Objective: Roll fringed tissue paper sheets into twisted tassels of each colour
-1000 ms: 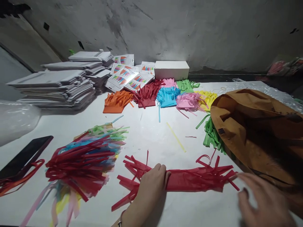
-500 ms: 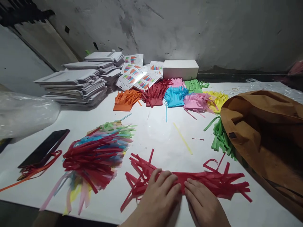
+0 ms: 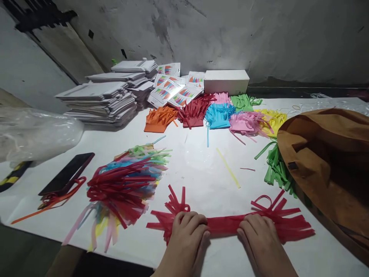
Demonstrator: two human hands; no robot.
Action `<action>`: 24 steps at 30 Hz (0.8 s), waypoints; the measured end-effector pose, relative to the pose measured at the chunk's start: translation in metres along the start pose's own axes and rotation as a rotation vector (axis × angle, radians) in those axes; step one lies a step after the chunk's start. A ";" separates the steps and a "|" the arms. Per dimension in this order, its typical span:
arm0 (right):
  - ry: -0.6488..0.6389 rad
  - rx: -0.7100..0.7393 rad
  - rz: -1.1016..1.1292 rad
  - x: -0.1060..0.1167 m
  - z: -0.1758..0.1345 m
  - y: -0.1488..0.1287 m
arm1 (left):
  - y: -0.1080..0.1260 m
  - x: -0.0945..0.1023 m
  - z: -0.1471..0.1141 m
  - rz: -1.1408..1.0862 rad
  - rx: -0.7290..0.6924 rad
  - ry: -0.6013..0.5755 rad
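A red tissue-paper fringe (image 3: 223,226) lies stretched sideways on the white table near its front edge, with cut strips fanning out at both ends and a flat uncut band in the middle. My left hand (image 3: 188,234) is closed on the band's left part, fingers curled over it. On the right part my right hand (image 3: 259,231) grips the paper in the same way. Left of my hands lies a pile of fringed tissue tassels (image 3: 123,188), red on top, with blue, green, pink and yellow beneath. What the thumbs do under the paper is hidden.
Folded fringes, such as the orange fringe (image 3: 160,119) and blue fringe (image 3: 220,115), line the back. Behind them are paper stacks (image 3: 98,102), printed cards and a white box (image 3: 226,81). A phone (image 3: 66,175) lies left; a brown bag (image 3: 325,154) covers the right side.
My hands have moved apart along the red fringe, baring a wider, flatter stretch of the middle band. The view has shifted slightly, so the surroundings appear farther right.
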State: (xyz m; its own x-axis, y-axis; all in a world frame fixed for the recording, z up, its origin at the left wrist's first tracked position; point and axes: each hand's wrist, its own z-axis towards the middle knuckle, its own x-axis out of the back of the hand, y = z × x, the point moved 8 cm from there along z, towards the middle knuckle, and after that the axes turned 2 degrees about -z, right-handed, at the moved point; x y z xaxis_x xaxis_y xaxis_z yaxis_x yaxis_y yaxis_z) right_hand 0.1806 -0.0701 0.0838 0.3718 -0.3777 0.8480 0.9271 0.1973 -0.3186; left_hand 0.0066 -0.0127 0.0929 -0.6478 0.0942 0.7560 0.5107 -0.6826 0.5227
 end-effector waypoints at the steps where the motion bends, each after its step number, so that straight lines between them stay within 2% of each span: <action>1: -0.041 -0.005 -0.037 -0.003 0.004 0.000 | -0.002 0.001 0.001 0.016 0.058 -0.011; 7: -0.095 0.006 -0.237 -0.013 0.025 0.002 | -0.010 -0.004 0.017 0.252 0.263 -0.154; 11: -0.108 0.014 -0.267 -0.014 0.028 0.003 | -0.012 -0.010 0.022 0.325 0.243 -0.223; 13: -0.082 -0.008 -0.277 -0.007 0.029 0.002 | -0.013 -0.012 0.022 0.328 0.226 -0.232; 16: 0.052 0.013 -0.192 0.009 0.029 -0.008 | -0.014 -0.012 0.021 0.325 0.216 -0.224; 18: 0.104 0.150 -0.069 0.013 0.026 -0.023 | -0.014 -0.011 0.021 0.320 0.218 -0.216; 21: 0.078 0.324 0.004 0.005 0.019 -0.040 | -0.008 -0.003 0.022 0.242 0.191 -0.151; 24: 0.060 0.292 0.040 0.001 0.018 -0.038 | 0.008 0.004 0.021 0.104 0.046 -0.063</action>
State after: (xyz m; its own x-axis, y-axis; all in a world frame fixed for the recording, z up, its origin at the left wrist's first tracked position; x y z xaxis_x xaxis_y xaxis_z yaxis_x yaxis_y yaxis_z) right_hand 0.1444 -0.0617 0.1043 0.4181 -0.4158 0.8077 0.8621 0.4618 -0.2086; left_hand 0.0198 -0.0026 0.1086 -0.5544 0.0709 0.8293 0.5992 -0.6575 0.4568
